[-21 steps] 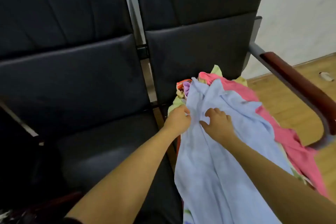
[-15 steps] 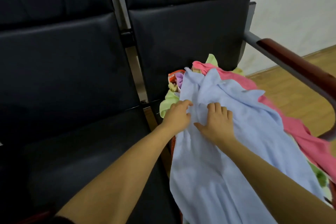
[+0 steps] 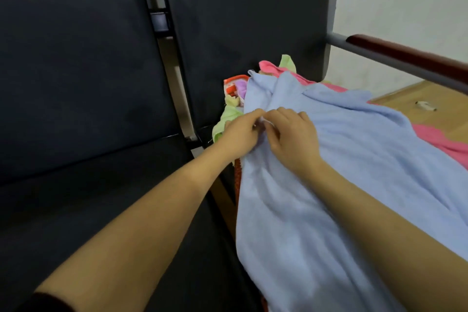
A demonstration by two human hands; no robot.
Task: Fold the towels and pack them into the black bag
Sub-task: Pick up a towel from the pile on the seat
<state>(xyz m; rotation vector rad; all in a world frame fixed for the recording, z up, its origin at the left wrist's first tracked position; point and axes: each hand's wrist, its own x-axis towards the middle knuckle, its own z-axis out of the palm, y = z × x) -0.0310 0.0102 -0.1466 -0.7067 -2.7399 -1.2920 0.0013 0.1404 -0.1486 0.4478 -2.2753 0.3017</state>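
Blue towel (image 3: 342,172) is pinched by your left hand (image 3: 240,134) and right hand (image 3: 293,134); draw them apart along its hem.

1. We see both hands meeting on a light blue towel (image 3: 354,159) draped over a heap of cloths on the right-hand black chair (image 3: 243,20).
2. Our left hand (image 3: 240,134) curls its fingers into the towel's left edge, pinching a fold.
3. Our right hand (image 3: 293,134) lies on top of the towel, fingertips bent and gripping the same fold, touching the left hand.
4. A pink towel (image 3: 445,139) shows beneath the blue one, along its right side.
5. A green cloth (image 3: 225,119) and small red and purple pieces peek out at the heap's far left.
6. The left-hand black chair (image 3: 76,83) stands just beside.
7. A wooden armrest (image 3: 405,56) runs at right, above a wood floor (image 3: 410,99).
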